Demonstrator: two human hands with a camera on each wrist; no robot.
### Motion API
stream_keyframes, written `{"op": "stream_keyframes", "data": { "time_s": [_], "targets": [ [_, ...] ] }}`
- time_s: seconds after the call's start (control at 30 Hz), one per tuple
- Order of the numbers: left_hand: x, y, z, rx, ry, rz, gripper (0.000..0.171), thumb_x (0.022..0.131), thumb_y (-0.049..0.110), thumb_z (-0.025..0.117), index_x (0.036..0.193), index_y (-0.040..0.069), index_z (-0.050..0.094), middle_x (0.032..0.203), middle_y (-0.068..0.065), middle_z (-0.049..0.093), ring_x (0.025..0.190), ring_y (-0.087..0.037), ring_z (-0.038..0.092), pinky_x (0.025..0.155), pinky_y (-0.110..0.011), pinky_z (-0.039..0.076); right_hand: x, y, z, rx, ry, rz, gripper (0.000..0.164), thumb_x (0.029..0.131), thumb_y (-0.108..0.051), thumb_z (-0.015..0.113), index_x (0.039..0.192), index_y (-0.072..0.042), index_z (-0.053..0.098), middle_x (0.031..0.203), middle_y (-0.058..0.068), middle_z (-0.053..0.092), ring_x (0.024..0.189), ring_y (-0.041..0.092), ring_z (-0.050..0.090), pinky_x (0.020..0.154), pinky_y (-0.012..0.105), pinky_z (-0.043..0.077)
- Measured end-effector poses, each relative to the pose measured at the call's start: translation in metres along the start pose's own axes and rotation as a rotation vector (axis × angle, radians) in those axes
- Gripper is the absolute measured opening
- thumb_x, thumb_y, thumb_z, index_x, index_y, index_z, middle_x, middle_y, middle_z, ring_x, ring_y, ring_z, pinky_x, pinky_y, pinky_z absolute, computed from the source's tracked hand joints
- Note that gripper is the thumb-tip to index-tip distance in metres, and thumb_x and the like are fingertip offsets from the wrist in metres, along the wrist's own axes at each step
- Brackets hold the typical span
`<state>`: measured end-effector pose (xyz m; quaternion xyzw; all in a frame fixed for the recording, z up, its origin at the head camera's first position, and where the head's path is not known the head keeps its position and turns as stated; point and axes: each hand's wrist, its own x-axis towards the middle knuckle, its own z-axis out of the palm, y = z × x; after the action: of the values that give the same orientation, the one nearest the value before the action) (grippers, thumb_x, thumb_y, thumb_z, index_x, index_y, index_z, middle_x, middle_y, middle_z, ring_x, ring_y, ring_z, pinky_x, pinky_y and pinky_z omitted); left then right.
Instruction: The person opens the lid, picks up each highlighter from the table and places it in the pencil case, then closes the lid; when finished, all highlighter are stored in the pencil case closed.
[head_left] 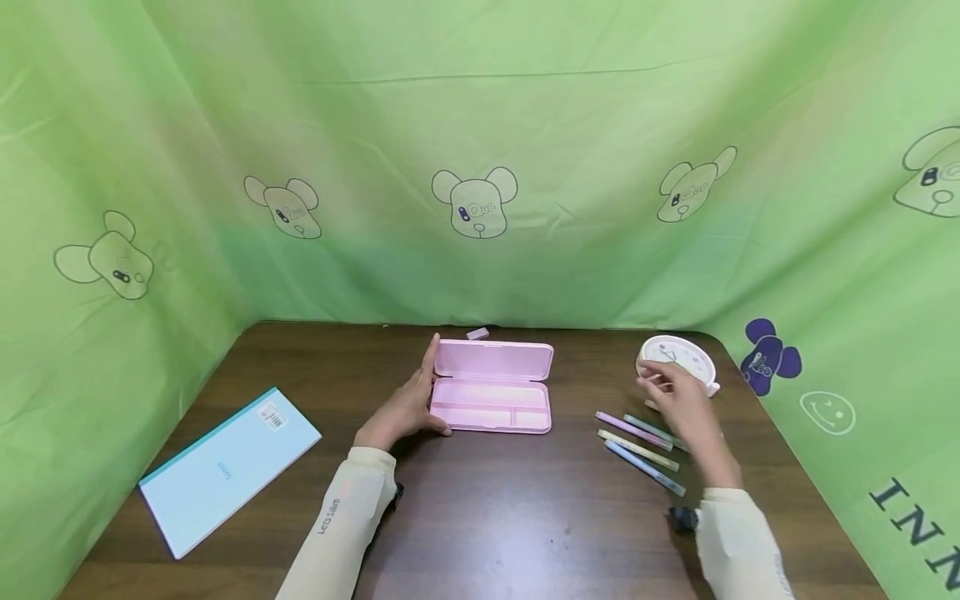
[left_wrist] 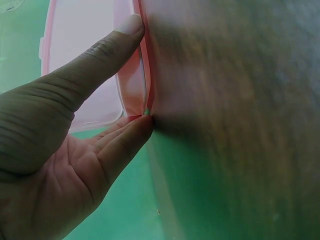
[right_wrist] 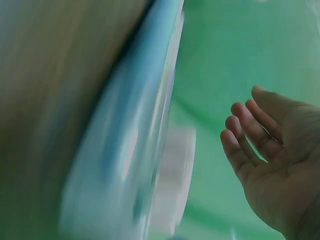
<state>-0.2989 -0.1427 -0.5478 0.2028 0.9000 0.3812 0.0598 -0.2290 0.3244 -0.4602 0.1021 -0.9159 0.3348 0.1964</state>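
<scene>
A pink pencil case (head_left: 491, 392) lies open on the table, its lid raised at the back and its divided tray bare. My left hand (head_left: 408, 408) grips its left end, the thumb at the front corner and the fingers along the side; the left wrist view shows the thumb (left_wrist: 112, 47) against the pink edge. Over on the right, my right hand (head_left: 678, 400) hovers with loosely bent fingers and holds nothing. It overlaps the front of a round white-and-pink container (head_left: 686, 354) with a printed top. Several capped pens (head_left: 637, 450) lie beside and partly under this hand.
A light blue notebook (head_left: 228, 471) with a barcode label lies at the left of the brown table (head_left: 480, 517). Behind the pencil case sits a small pink block (head_left: 477, 333). Green printed curtains (head_left: 480, 275) hang around the back and sides.
</scene>
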Motion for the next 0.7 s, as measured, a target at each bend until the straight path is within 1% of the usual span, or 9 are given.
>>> {"op": "stream_keyframes", "data": {
  "time_s": [0.07,0.17,0.2,0.27,0.4,0.43,0.47,0.63,0.7],
  "targets": [
    [0.002,-0.003,0.001,-0.007,0.004,-0.001,0.175,0.060,0.022,0.111,0.169,0.042,-0.025,0.177,-0.027,0.018,0.148,-0.047,0.046,0.115,-0.064,0.043,-0.009,0.015,-0.018,-0.030,-0.042,0.015,0.027,0.094,0.005,0.079,0.121,0.010,0.075,0.103,0.024,0.077,0.086,0.016,0.071,0.077,0.012,0.049],
    [0.000,0.000,-0.001,-0.001,0.011,0.006,0.174,0.061,0.022,0.111,0.171,0.037,-0.023,0.176,-0.028,0.020,0.146,-0.047,0.048,0.113,-0.064,0.045,-0.021,0.038,-0.042,-0.032,-0.135,0.062,0.027,0.096,0.002,0.078,0.122,0.009,0.075,0.109,0.027,0.077,0.087,-0.002,0.064,0.077,0.012,0.047],
    [-0.005,0.011,-0.005,0.010,0.011,0.022,0.171,0.063,0.021,0.110,0.171,0.034,-0.022,0.175,-0.029,0.022,0.145,-0.046,0.049,0.113,-0.063,0.045,-0.025,0.045,-0.049,-0.028,-0.169,0.084,0.028,0.096,0.002,0.078,0.123,0.009,0.074,0.112,0.028,0.076,0.087,-0.006,0.061,0.077,0.012,0.047],
    [-0.008,0.018,-0.009,0.020,0.011,0.026,0.170,0.064,0.022,0.109,0.171,0.032,-0.022,0.172,-0.032,0.027,0.143,-0.046,0.051,0.110,-0.062,0.047,-0.031,0.058,-0.060,-0.007,-0.235,0.129,0.029,0.098,0.000,0.077,0.124,0.012,0.072,0.117,0.032,0.074,0.087,-0.012,0.057,0.076,0.014,0.048],
    [-0.013,0.029,-0.013,0.034,0.010,0.031,0.170,0.066,0.022,0.109,0.170,0.031,-0.025,0.166,-0.034,0.035,0.139,-0.046,0.055,0.108,-0.059,0.050,-0.039,0.075,-0.070,-0.003,-0.339,0.221,0.035,0.101,-0.005,0.075,0.129,0.014,0.069,0.125,0.035,0.071,0.089,-0.011,0.057,0.077,0.018,0.049],
    [-0.010,0.024,-0.011,0.026,0.010,0.016,0.171,0.064,0.023,0.109,0.170,0.033,-0.025,0.165,-0.034,0.037,0.138,-0.045,0.056,0.107,-0.060,0.050,-0.040,0.078,-0.071,-0.003,-0.361,0.237,0.036,0.101,-0.006,0.075,0.130,0.015,0.068,0.126,0.035,0.070,0.090,-0.011,0.057,0.078,0.018,0.049],
    [-0.011,0.025,-0.011,0.027,0.012,0.017,0.171,0.064,0.023,0.109,0.170,0.033,-0.025,0.165,-0.033,0.038,0.138,-0.044,0.056,0.107,-0.059,0.050,-0.041,0.080,-0.072,0.001,-0.379,0.252,0.037,0.102,-0.007,0.075,0.131,0.015,0.067,0.126,0.035,0.071,0.090,-0.011,0.058,0.079,0.018,0.049],
    [-0.015,0.039,-0.016,-0.011,0.000,0.008,0.170,0.066,0.022,0.108,0.170,0.035,-0.025,0.163,-0.035,0.039,0.138,-0.045,0.055,0.109,-0.062,0.048,-0.042,0.086,-0.074,0.044,-0.420,0.293,0.038,0.102,-0.004,0.074,0.132,0.018,0.065,0.125,0.034,0.071,0.091,-0.010,0.060,0.080,0.015,0.050],
    [-0.015,0.038,-0.016,-0.017,-0.001,0.011,0.171,0.065,0.022,0.108,0.170,0.035,-0.026,0.164,-0.035,0.037,0.138,-0.046,0.054,0.109,-0.062,0.048,-0.042,0.087,-0.074,0.059,-0.425,0.310,0.037,0.102,-0.002,0.073,0.131,0.019,0.064,0.122,0.034,0.072,0.090,-0.009,0.061,0.079,0.016,0.051]
  ]
}}
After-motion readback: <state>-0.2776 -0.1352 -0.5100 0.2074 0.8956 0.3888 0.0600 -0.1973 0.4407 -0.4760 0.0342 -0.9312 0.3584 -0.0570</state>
